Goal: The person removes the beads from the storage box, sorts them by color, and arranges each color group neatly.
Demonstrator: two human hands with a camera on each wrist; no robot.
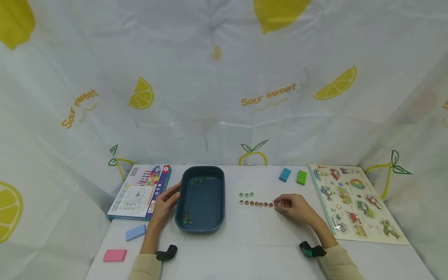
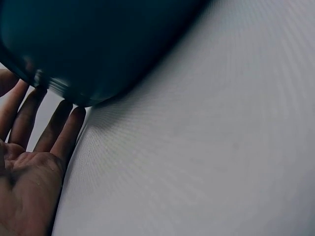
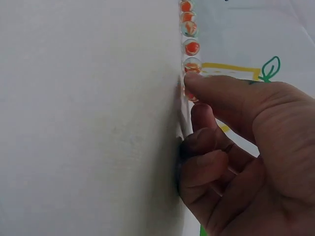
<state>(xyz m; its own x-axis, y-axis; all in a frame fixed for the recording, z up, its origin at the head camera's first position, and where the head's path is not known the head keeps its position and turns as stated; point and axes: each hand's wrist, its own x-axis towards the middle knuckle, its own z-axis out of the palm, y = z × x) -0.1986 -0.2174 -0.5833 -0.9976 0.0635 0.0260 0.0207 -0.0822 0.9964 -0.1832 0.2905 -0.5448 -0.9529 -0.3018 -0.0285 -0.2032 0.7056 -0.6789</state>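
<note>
- Head view: the right hand (image 1: 293,207) sits at the 3 o'clock end of the row of orange marbles (image 1: 257,203), fingertips pinching the last marble; lining up looks to be the step in hand. The left hand (image 1: 167,203), fingers straight, rests against the blue tray (image 1: 217,194) at its 9 o'clock side. Open bench (image 1: 252,241) lies toward 6 o'clock; the puzzle board (image 1: 353,202) bounds 3 o'clock.
- Left wrist view: straight fingers (image 2: 59,128) touch the tray's rim.
- Right wrist view: thumb and forefinger close on a marble; the next move calls for a gentle release in line.
</note>
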